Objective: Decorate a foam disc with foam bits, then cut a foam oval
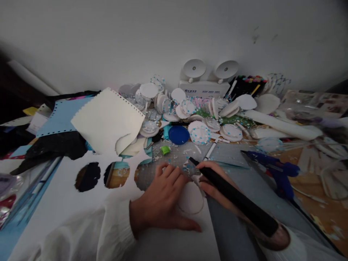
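Note:
My left hand presses flat on a large white sheet, thumb stretched out and fingers slightly curled. Beside its fingers, a white circle shows a rough outline, still within the sheet's edge area. My right hand is closed around a long black bar-shaped tool, which slants up-left over the sheet's right edge. A blade is not visible on it. Close to my right fingertips, a small piece of the white paper sticks up. Ragged round holes are open in the left part of the sheet.
White discs with blue dots pile up behind the grey mat, along with a blue round lid. A blue glue gun lies at right. A two-headed lamp stands against the wall. Paper scraps litter the mat.

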